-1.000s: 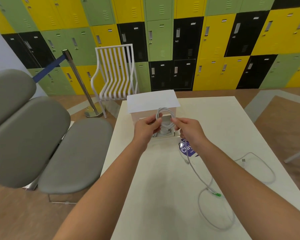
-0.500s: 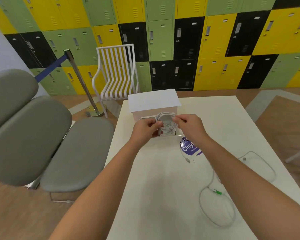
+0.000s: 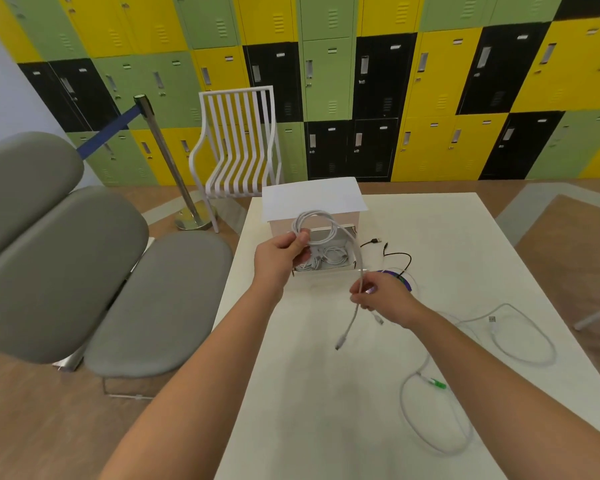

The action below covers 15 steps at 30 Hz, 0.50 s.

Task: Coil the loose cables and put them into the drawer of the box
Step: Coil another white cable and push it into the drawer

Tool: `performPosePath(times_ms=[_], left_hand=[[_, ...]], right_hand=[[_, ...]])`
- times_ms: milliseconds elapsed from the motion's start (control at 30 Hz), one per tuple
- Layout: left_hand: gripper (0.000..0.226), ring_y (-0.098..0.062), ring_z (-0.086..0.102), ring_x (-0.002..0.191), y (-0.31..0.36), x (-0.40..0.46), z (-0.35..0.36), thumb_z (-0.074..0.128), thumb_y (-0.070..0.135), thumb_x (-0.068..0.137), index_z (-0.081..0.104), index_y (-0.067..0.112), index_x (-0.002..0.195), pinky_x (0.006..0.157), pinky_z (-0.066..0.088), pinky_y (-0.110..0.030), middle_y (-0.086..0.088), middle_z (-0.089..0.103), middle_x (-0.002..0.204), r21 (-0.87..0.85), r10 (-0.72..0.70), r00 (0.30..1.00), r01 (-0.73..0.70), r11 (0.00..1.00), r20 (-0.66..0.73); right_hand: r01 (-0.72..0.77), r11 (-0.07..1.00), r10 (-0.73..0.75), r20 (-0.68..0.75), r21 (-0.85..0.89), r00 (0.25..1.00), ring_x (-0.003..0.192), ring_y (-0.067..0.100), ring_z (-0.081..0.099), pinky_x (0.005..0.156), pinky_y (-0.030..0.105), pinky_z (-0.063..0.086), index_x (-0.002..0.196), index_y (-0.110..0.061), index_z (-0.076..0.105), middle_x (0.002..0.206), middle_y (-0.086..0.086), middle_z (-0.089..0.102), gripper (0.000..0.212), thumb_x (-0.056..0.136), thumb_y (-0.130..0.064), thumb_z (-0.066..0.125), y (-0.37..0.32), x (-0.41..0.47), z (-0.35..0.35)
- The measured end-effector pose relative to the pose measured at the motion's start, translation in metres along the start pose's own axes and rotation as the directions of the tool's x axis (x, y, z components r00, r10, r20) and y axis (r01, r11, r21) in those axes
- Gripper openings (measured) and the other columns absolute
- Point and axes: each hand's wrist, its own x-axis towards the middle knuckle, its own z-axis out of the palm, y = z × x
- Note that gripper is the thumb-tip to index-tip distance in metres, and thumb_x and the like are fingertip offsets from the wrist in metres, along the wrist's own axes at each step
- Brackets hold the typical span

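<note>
Head view. The left hand point(image 3: 284, 252) is raised over the counter point(image 3: 326, 427) in front of the box point(image 3: 314, 199), its thumb and fingers pinched on a white cable point(image 3: 355, 251). The cable forms a few loops above that hand, held in the air before the box front; one strand runs down and to the right to the right hand point(image 3: 381, 297). The right hand holds this strand between curled fingers, and the free end with its plug point(image 3: 340, 342) hangs below it, just above the counter. The two hands are apart, joined only by the cable.

The box is white, with a flat white top, and stands at the far edge of the counter. Its drawer point(image 3: 326, 263) is pulled out toward the person and holds white coiled cables point(image 3: 329, 256); how many cannot be told.

To the right of the drawer a thin black cable point(image 3: 397, 254) lies loose on the counter. A round purple label point(image 3: 404, 280) lies just beyond the right hand, partly hidden by it. Nearer the person, on the right, a long grey cable point(image 3: 520, 355) lies in open loops, with a green tag point(image 3: 437, 382) at one point along it.

Beyond the counter stand a white slatted chair point(image 3: 238, 143), a barrier post point(image 3: 168, 164) and a wall of yellow, green and black lockers point(image 3: 430, 81). Grey padded seats point(image 3: 118, 289) stand at left.
</note>
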Motion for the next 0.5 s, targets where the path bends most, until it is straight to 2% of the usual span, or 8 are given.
performPosePath(times_ms=[100, 167, 233, 300, 367, 433, 500], left_hand=[[0.013, -0.015, 0.07, 0.081, 0.001, 0.001, 0.001, 0.069, 0.017, 0.09, 0.074, 0.006, 0.093, 0.084, 0.058, -0.028, -0.002, 0.074, 0.093, -0.012, -0.024, 0.999, 0.024, 1.0, 0.024], [0.017, -0.015, 0.07, 0.081, 0.001, 0.001, 0.003, 0.067, 0.015, 0.091, 0.072, 0.001, 0.098, 0.082, 0.058, -0.027, -0.001, 0.073, 0.097, -0.027, -0.042, 0.999, 0.043, 0.999, 0.034], [0.022, -0.018, 0.07, 0.081, 0.001, 0.0, 0.004, 0.067, 0.011, 0.091, 0.069, -0.001, 0.108, 0.08, 0.059, -0.027, -0.007, 0.072, 0.099, -0.048, -0.053, 0.998, 0.055, 0.997, 0.04], [0.026, -0.023, 0.07, 0.081, -0.001, 0.0, 0.004, 0.068, 0.009, 0.09, 0.066, 0.002, 0.115, 0.077, 0.06, -0.027, -0.014, 0.071, 0.099, -0.068, -0.073, 0.997, 0.075, 0.995, 0.032], [0.029, -0.026, 0.071, 0.082, -0.002, 0.0, 0.005, 0.07, 0.008, 0.088, 0.065, 0.001, 0.116, 0.075, 0.06, -0.027, -0.019, 0.071, 0.103, -0.079, -0.101, 0.995, 0.103, 0.992, 0.025], [0.03, -0.026, 0.072, 0.082, -0.004, -0.002, 0.007, 0.072, 0.008, 0.087, 0.065, -0.003, 0.114, 0.071, 0.059, -0.024, -0.022, 0.07, 0.104, -0.086, -0.126, 0.992, 0.128, 0.988, 0.029], [0.03, -0.025, 0.073, 0.08, -0.005, -0.004, 0.008, 0.073, 0.008, 0.086, 0.064, -0.005, 0.111, 0.07, 0.059, -0.023, -0.022, 0.071, 0.101, -0.09, -0.146, 0.989, 0.149, 0.985, 0.038]], right_hand=[[-0.063, 0.994, 0.055, 0.097, 0.085, 0.994, 0.065, 0.015, 0.063, 0.063, 0.025, 0.054, 0.096, -0.01, 0.067, 0.084, 0.007, 0.068, 0.014, 0.085, -0.004, 0.07, 0.006, 0.0, 0.006], [-0.091, 0.995, 0.085, 0.128, 0.047, 0.988, 0.068, 0.017, 0.064, 0.065, 0.027, 0.055, 0.097, -0.012, 0.069, 0.088, 0.009, 0.069, 0.01, 0.087, -0.012, 0.07, 0.009, 0.002, 0.008], [-0.103, 0.993, 0.111, 0.164, -0.055, 0.98, 0.067, 0.016, 0.062, 0.061, 0.025, 0.052, 0.101, -0.011, 0.069, 0.088, 0.006, 0.066, 0.016, 0.092, -0.024, 0.065, 0.01, 0.002, 0.008], [-0.125, 0.992, 0.127, 0.22, -0.026, 0.967, 0.066, 0.018, 0.064, 0.061, 0.025, 0.053, 0.096, -0.008, 0.068, 0.089, 0.006, 0.062, 0.02, 0.096, -0.025, 0.058, 0.007, 0.002, 0.008], [-0.203, 0.951, 0.146, 0.237, 0.233, 0.96, 0.066, 0.023, 0.066, 0.065, 0.028, 0.057, 0.088, -0.004, 0.065, 0.092, 0.012, 0.061, 0.025, 0.1, -0.021, 0.05, -0.001, 0.001, 0.009], [-0.233, 0.814, 0.163, 0.176, 0.532, 0.971, 0.073, 0.028, 0.068, 0.071, 0.031, 0.059, 0.087, 0.001, 0.06, 0.089, 0.015, 0.061, 0.03, 0.103, -0.018, 0.043, -0.01, 0.001, 0.007], [-0.183, 0.698, 0.146, 0.112, 0.693, 0.983, 0.084, 0.032, 0.068, 0.077, 0.032, 0.057, 0.09, 0.004, 0.058, 0.087, 0.016, 0.061, 0.028, 0.103, -0.016, 0.044, -0.016, 0.004, 0.002]])
